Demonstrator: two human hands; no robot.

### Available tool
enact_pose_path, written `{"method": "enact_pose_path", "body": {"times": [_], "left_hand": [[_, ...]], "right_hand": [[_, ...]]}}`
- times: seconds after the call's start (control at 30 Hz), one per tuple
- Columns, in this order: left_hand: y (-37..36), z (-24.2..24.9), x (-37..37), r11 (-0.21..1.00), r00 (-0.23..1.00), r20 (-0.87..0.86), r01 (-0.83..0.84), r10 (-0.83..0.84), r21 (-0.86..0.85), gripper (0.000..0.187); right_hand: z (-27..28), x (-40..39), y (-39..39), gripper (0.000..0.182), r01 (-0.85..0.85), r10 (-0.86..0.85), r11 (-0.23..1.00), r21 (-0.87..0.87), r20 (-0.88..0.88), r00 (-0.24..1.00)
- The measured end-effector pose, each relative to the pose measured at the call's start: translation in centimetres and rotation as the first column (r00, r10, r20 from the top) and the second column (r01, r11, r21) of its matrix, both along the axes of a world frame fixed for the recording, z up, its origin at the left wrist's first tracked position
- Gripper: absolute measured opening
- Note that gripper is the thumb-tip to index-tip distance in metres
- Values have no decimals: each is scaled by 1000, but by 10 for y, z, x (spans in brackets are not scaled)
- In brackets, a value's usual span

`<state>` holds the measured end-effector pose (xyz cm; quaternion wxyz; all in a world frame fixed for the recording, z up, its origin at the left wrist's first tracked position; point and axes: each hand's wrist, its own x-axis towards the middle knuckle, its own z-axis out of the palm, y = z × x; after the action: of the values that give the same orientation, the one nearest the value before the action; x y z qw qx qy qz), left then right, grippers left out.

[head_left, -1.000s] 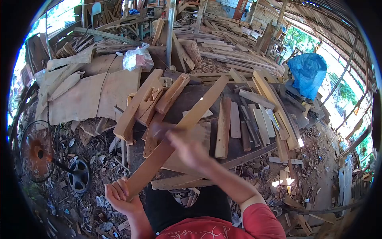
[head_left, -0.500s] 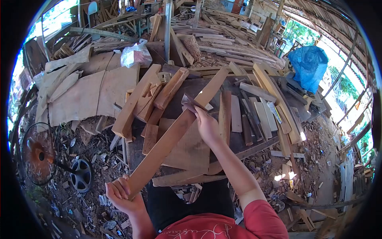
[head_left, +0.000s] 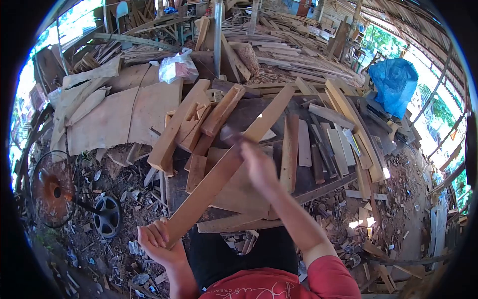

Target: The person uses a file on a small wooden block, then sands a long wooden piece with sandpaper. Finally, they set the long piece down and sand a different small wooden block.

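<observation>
A long, flat wooden board point(head_left: 209, 179) runs diagonally from my lap up across the workbench. My left hand point(head_left: 158, 240) is closed around its lower end. Over the board's upper middle, my right hand point(head_left: 259, 162) grips a small dark brown wooden tool point(head_left: 232, 135) that lies against the board. Motion blurs both hand and tool, so the tool's exact kind is hard to make out. Left of the board lie thick timber pieces point(head_left: 179, 124), some with cut slots. A narrow upright wood piece point(head_left: 289, 154) rests just right of my right hand.
Several chisel-like tools and wood strips point(head_left: 338, 149) lie on the right of the workbench point(head_left: 308, 189). A blue plastic bag point(head_left: 393, 87) hangs at the back right. A white plastic bag point(head_left: 177, 67) sits behind. A fan point(head_left: 52, 192) stands left, among scraps on the ground.
My right hand and the dark tool have shifted slightly down and left along the board and are now blurred. The whole view has moved a little; my left hand keeps its hold.
</observation>
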<state>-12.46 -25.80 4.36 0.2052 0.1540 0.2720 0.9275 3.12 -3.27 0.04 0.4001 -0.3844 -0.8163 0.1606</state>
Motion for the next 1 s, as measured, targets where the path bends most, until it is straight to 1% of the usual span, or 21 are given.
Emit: {"method": "enact_pose_path", "body": {"times": [0.03, 0.07, 0.13, 0.2, 0.27, 0.3, 0.33, 0.43, 0.5, 0.53, 0.57, 0.6, 0.63, 0.67, 0.7, 0.73, 0.77, 0.83, 0.9, 0.97, 1.0], "left_hand": [[0, -2, -1, 1000, 1000, -9, -7, 7, 1, 42], [-1, -3, -1, 1000, 1000, -9, -12, 12, 3, 42], [1, -2, -2, 1000, 1000, 9, -21, 21, -14, 40], [2, -1, -3, 1000, 1000, 10, -30, 30, 3, 40], [3, -2, -3, 999, 999, 13, -36, 36, 9, 40], [2, -2, -4, 1000, 999, 23, -27, 27, 10, 39], [2, -2, -5, 1000, 999, 31, -17, 17, 10, 39], [0, 1, -1, 1000, 999, -41, -8, 8, 7, 39], [-2, -1, -1, 1000, 997, -75, 1, 0, 11, 40], [-1, -2, -1, 1000, 994, -107, 16, -14, 22, 40], [-1, -3, -1, 999, 996, -84, 16, -12, 43, 42], [-1, -4, -1, 999, 997, -81, 17, -13, 45, 42], [-1, -5, -1, 998, 992, -121, 26, -19, 59, 42], [-1, -5, -2, 997, 987, -162, 35, -22, 74, 42], [0, -5, -4, 996, 986, -163, 33, -20, 79, 42], [0, -5, -5, 993, 963, -267, 61, -32, 98, 42], [-1, -5, -6, 990, 929, -367, 90, -44, 109, 42], [-2, -2, -8, 990, 922, -385, 93, -45, 107, 42], [1, 0, -10, 987, 912, -406, 106, -49, 119, 42], [-2, -1, -10, 982, 856, -512, 150, -69, 118, 43], [-2, 0, -9, 982, 855, -512, 155, -77, 110, 43]], "right_hand": [[-4, 5, 23, 25, 90, -89, 996, 13, -30, 996], [17, 6, 26, 24, 219, -229, 967, 129, 69, 971], [24, -1, 27, 23, 199, -214, 956, 213, 48, 976], [33, -14, -14, 25, 12, -15, 999, 41, 87, 996], [32, -36, -66, 30, -297, 299, 949, -110, 5, 954], [38, -38, -96, 30, -396, 395, 910, 123, 31, 918], [43, -39, -114, 30, -472, 477, 810, 347, 76, 875], [40, -36, -110, 26, -452, 486, 834, 317, -32, 873], [25, -29, -67, 24, -294, 304, 947, 127, -66, 950], [44, -22, -46, 24, -175, 148, 961, -213, -135, 980], [62, -13, -27, 24, -55, -26, 843, -535, -143, 989], [53, -2, -3, 25, 81, -98, 930, -357, -29, 995], [35, 9, 24, 26, 198, -190, 968, -152, 66, 980], [31, 18, 40, 26, 187, -183, 971, -149, 40, 982], [30, 22, 47, 26, 162, -162, 986, -38, 2, 987], [27, 23, 52, 26, 135, -133, 988, 74, -32, 991], [22, 23, 54, 26, 131, -129, 989, 73, -29, 991], [32, 18, 37, 26, 78, -77, 994, 73, -11, 997], [44, 7, 14, 31, -97, 78, 938, 333, 68, 995], [50, -7, -35, 36, -246, 224, 946, 209, 123, 967], [52, -12, -58, 37, -332, 302, 900, 282, 146, 942]]}}
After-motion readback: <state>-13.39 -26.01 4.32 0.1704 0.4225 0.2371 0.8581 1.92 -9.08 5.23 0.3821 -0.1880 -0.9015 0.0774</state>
